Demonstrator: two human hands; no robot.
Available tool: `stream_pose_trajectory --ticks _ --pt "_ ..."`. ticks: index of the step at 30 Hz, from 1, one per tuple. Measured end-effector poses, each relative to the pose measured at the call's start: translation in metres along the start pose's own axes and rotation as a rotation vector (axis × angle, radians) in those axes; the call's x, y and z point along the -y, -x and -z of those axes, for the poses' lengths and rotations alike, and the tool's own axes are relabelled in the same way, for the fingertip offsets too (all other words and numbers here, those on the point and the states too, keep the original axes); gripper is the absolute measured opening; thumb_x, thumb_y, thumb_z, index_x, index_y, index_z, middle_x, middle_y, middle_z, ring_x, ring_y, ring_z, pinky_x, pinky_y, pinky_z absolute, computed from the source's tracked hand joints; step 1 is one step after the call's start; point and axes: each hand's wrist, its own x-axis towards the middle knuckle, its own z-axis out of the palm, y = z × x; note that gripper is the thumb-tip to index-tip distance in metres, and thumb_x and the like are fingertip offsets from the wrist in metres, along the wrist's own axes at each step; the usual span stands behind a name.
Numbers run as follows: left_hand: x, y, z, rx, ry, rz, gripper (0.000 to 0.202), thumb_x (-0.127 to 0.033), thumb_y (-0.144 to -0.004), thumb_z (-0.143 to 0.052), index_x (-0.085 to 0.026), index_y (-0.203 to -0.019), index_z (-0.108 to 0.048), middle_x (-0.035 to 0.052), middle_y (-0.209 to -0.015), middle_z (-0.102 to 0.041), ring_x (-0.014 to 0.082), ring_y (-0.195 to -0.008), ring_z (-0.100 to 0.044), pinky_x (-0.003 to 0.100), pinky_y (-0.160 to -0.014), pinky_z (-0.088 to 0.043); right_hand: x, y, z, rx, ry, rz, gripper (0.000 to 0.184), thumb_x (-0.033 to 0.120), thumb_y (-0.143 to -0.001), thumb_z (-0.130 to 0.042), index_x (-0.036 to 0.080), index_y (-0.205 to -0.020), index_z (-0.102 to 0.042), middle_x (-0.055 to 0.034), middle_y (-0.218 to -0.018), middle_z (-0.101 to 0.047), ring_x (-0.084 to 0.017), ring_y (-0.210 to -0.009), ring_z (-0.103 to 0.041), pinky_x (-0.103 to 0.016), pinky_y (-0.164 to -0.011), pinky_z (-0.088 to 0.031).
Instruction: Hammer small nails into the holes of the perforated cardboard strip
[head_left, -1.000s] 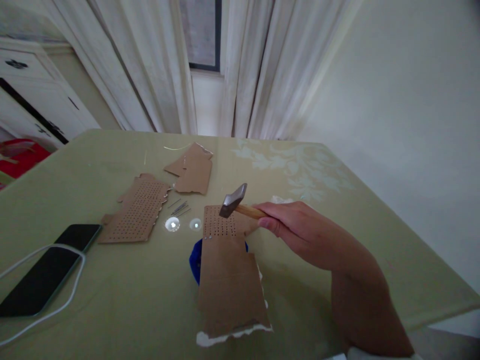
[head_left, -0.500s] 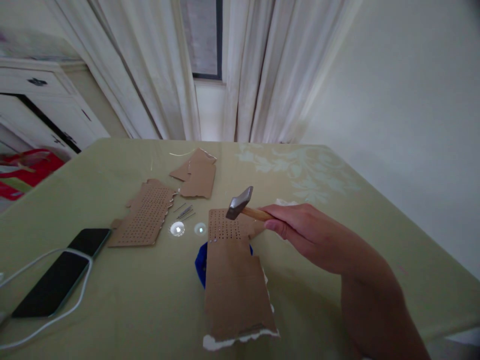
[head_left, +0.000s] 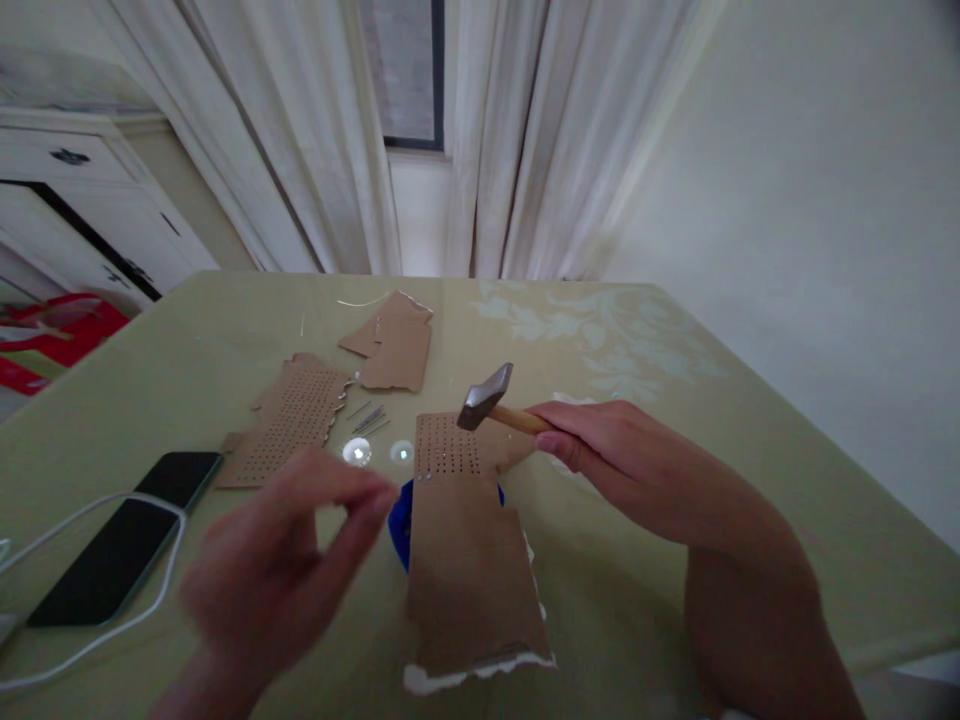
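Note:
My right hand (head_left: pixel 622 465) grips the wooden handle of a small hammer (head_left: pixel 489 396), whose metal head hovers just above the far end of a long cardboard strip (head_left: pixel 466 555) punched with rows of holes. The strip lies over a blue round object (head_left: pixel 398 518). My left hand (head_left: pixel 281 570) is raised in front of me, blurred by motion, with thumb and fingers pinched together near the strip's left side; whatever they hold is too small to make out.
A second perforated cardboard piece (head_left: pixel 292 425) and plain scraps (head_left: pixel 394 345) lie further back. Loose nails (head_left: pixel 369 418) and two bright glints (head_left: pixel 358 452) sit between them. A dark phone (head_left: pixel 112 555) with a white cable (head_left: pixel 90 630) lies at left. Curtains and a white cabinet stand behind.
My left hand has come up into view from below, pinched and blurred. The hammer head has lifted slightly and shifted a little right.

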Motion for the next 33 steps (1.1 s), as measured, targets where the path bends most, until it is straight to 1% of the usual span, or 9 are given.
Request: stream_pose_trajectory --ticks 2,4,6,8,14,18,22,26,33 --pt "0.034 -0.029 -0.015 0.062 -0.193 0.007 0.024 -0.046 -0.108 -0.063 -0.030 -0.100 -0.079 0.0009 -0.091 -0.082 0.0216 -0.077 -0.074 0.036 -0.072 -0.060 -0.001 0.001 0.000 -0.016 0.017 -0.014 0.039 0.043 -0.122 -0.041 0.021 -0.106 -0.070 -0.0052 -0.093 -0.075 -0.024 -0.087 -0.069 -0.036 -0.082 -0.046" --pt "0.066 -0.042 -0.031 0.122 -0.419 0.048 0.035 -0.046 -0.111 -0.051 -0.027 -0.103 -0.079 0.0069 -0.099 -0.083 0.0279 -0.094 -0.077 0.043 -0.089 -0.062 -0.001 0.002 -0.001 -0.008 0.013 -0.013 0.038 0.042 -0.121 -0.042 0.022 -0.107 -0.070 -0.0055 -0.095 -0.077 -0.024 -0.088 -0.070 -0.036 -0.082 -0.047" --pt "0.090 -0.042 -0.044 0.153 -0.497 0.078 0.038 -0.040 -0.109 -0.047 -0.023 -0.113 -0.081 0.0147 -0.109 -0.081 0.0354 -0.104 -0.076 0.052 -0.095 -0.061 0.000 0.002 -0.002 0.005 0.002 -0.006 0.040 0.043 -0.121 -0.042 0.022 -0.111 -0.074 -0.0071 -0.099 -0.080 -0.025 -0.091 -0.072 -0.037 -0.085 -0.050" --pt "0.104 -0.034 -0.050 0.195 -0.541 0.087 0.040 -0.036 -0.106 -0.046 -0.020 -0.118 -0.081 0.0188 -0.116 -0.078 0.0395 -0.107 -0.073 0.056 -0.096 -0.060 0.000 0.000 -0.002 0.015 -0.003 0.001 0.042 0.046 -0.121 -0.043 0.022 -0.117 -0.077 -0.0089 -0.100 -0.082 -0.027 -0.095 -0.074 -0.039 -0.089 -0.052" --pt "0.113 -0.025 -0.049 0.280 -0.579 0.077 0.033 -0.039 -0.108 -0.049 -0.024 -0.105 -0.079 0.0154 -0.109 -0.077 0.0357 -0.106 -0.070 0.051 -0.098 -0.059 0.001 -0.007 -0.006 0.088 0.036 0.005 0.042 0.042 -0.121 -0.044 0.020 -0.129 -0.078 -0.0122 -0.110 -0.084 -0.030 -0.102 -0.077 -0.041 -0.092 -0.053" --pt "0.117 -0.026 -0.049 0.305 -0.607 0.074 0.032 -0.037 -0.108 -0.047 -0.024 -0.098 -0.074 0.0153 -0.103 -0.074 0.0372 -0.104 -0.068 0.053 -0.096 -0.058 0.003 -0.011 -0.009 0.118 0.048 -0.004 0.039 0.038 -0.121 -0.044 0.019 -0.125 -0.077 -0.0116 -0.111 -0.083 -0.030 -0.099 -0.076 -0.041 -0.088 -0.050" --pt "0.120 -0.024 -0.050 0.331 -0.612 0.073 0.030 -0.038 -0.109 -0.047 -0.023 -0.101 -0.072 0.0145 -0.106 -0.075 0.0370 -0.106 -0.069 0.053 -0.098 -0.057 0.003 -0.013 -0.011 0.120 0.059 0.005 0.037 0.038 -0.121 -0.045 0.019 -0.120 -0.077 -0.0105 -0.110 -0.084 -0.028 -0.097 -0.075 -0.039 -0.086 -0.049" --pt "0.120 -0.023 -0.049 0.304 -0.615 0.096 0.027 -0.037 -0.109 -0.049 -0.022 -0.110 -0.072 0.0131 -0.111 -0.076 0.0341 -0.108 -0.070 0.050 -0.100 -0.057 0.003 -0.014 -0.011 0.139 0.068 0.012 0.036 0.034 -0.121 -0.045 0.018 -0.121 -0.078 -0.0108 -0.108 -0.083 -0.029 -0.097 -0.075 -0.039 -0.086 -0.048" --pt "0.119 -0.026 -0.050 0.286 -0.624 0.094 0.023 -0.033 -0.105 -0.056 -0.024 -0.104 -0.077 0.0141 -0.110 -0.076 0.0354 -0.109 -0.069 0.048 -0.097 -0.057 0.003 -0.013 -0.012 0.133 0.078 0.024 0.035 0.035 -0.121 -0.046 0.019 -0.115 -0.077 -0.0102 -0.111 -0.084 -0.029 -0.099 -0.075 -0.039 -0.088 -0.047"
